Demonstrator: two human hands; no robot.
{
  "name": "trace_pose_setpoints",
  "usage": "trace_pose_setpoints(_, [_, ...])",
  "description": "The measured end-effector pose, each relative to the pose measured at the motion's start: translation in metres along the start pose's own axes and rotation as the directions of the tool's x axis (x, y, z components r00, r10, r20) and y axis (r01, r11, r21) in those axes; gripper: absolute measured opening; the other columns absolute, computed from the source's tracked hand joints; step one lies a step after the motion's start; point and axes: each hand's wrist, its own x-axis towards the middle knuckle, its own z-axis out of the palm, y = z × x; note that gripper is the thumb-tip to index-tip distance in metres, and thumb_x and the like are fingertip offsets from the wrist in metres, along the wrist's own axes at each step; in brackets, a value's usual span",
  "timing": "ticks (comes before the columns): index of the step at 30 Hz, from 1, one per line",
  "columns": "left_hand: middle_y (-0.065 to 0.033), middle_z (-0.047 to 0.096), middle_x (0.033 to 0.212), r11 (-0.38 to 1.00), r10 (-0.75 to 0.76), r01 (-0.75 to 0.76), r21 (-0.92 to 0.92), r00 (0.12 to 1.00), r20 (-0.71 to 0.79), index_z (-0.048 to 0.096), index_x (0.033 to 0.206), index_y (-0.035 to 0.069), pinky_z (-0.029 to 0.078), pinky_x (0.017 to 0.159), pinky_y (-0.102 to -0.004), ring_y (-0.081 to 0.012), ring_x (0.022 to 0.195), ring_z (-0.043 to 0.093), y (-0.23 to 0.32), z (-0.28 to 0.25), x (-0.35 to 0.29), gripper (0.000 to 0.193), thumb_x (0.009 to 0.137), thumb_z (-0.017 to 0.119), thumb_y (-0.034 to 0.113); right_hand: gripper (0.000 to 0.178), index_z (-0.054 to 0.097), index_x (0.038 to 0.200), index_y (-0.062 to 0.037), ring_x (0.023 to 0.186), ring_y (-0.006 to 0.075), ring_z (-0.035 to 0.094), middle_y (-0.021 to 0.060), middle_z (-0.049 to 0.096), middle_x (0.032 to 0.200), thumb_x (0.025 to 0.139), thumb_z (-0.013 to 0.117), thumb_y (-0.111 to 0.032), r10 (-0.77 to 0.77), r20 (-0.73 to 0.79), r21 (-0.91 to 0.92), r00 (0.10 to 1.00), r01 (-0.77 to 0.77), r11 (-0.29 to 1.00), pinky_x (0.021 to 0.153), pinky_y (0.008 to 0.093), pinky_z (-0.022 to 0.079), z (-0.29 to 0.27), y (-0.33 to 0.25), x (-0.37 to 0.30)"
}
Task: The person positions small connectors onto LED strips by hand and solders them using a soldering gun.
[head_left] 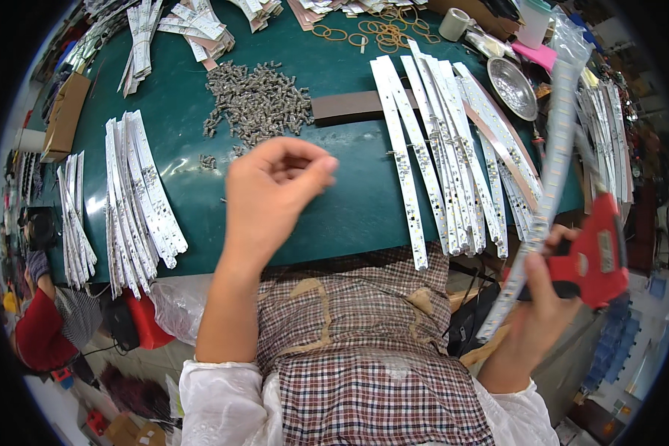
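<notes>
My left hand hovers over the green table, just in front of a pile of small metallic parts. Its thumb and fingers are curled into a pinch, and whatever lies between them is too small or hidden to make out. At the right, beyond the table's front edge, my right hand grips a long white LED strip board, held tilted and slightly blurred. The same hand is also round a red gun-shaped tool with a dark grip. LED strip boards lie fanned on the table between my hands.
More LED strip boards lie at the left edge. A dark flat bar crosses the middle. At the back are rubber bands, a tape roll and a metal dish. Another person's arm shows far left.
</notes>
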Motion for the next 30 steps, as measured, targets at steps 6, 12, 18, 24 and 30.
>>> trace_pose_setpoints(6, [-0.0149, 0.068, 0.088, 0.877, -0.194, 0.3, -0.376, 0.936, 0.294, 0.063, 0.096, -0.003, 0.057, 0.064, -0.0235, -0.0163, 0.075, 0.068, 0.002, 0.037, -0.014, 0.016, 0.084, 0.067, 0.005, 0.048, 0.044, 0.119, -0.0009, 0.084, 0.0072, 0.053, 0.004, 0.05, 0.099, 0.077, 0.065, 0.012, 0.188, 0.339, 0.015, 0.922, -0.205, 0.979, 0.072, 0.0182, 0.044, 0.046, 0.007, -0.016])
trace_pose_setpoints(12, [-0.0132, 0.068, 0.091, 0.803, -0.258, 0.421, -0.422, 0.884, 0.391, 0.063, 0.098, -0.002, 0.057, 0.067, -0.0238, -0.0153, 0.078, 0.067, 0.001, 0.045, -0.019, 0.018, 0.085, 0.067, 0.009, 0.051, 0.047, 0.116, 0.001, 0.085, 0.0105, 0.056, 0.0061, 0.053, 0.099, 0.072, 0.071, 0.01, 0.205, 0.376, 0.093, 0.904, -0.257, 0.962, 0.072, 0.0224, 0.048, 0.057, 0.022, -0.02])
trace_pose_setpoints(18, [-0.0102, 0.067, 0.089, 0.801, -0.253, 0.424, -0.423, 0.88, 0.402, 0.062, 0.097, -0.001, 0.057, 0.067, -0.0237, -0.0142, 0.078, 0.067, -0.002, 0.046, -0.019, 0.018, 0.084, 0.068, 0.008, 0.044, 0.043, 0.116, 0.0008, 0.082, 0.0078, 0.055, 0.0047, 0.051, 0.097, 0.079, 0.066, 0.01, 0.197, 0.425, 0.066, 0.883, -0.248, 0.967, 0.071, 0.0201, 0.047, 0.057, 0.022, -0.02])
trace_pose_setpoints(24, [-0.0096, 0.067, 0.09, 0.772, -0.234, 0.418, -0.478, 0.887, 0.397, 0.058, 0.103, 0.0, 0.057, 0.067, -0.0236, -0.0135, 0.077, 0.066, -0.003, 0.049, -0.017, 0.023, 0.083, 0.068, 0.007, 0.046, 0.043, 0.117, 0.002, 0.083, 0.0074, 0.055, 0.0053, 0.051, 0.099, 0.078, 0.066, 0.011, 0.22, 0.433, 0.085, 0.874, -0.282, 0.956, 0.071, 0.0193, 0.047, 0.056, 0.024, -0.019])
trace_pose_setpoints(30, [-0.0098, 0.066, 0.091, 0.77, -0.238, 0.425, -0.475, 0.883, 0.405, 0.058, 0.104, 0.0, 0.057, 0.067, -0.0239, -0.0135, 0.078, 0.066, -0.003, 0.051, -0.016, 0.023, 0.084, 0.067, 0.007, 0.047, 0.043, 0.118, 0.0018, 0.083, 0.0063, 0.054, 0.0052, 0.051, 0.098, 0.078, 0.066, 0.01, 0.219, 0.45, 0.102, 0.866, -0.294, 0.951, 0.072, 0.0184, 0.047, 0.055, 0.028, -0.018])
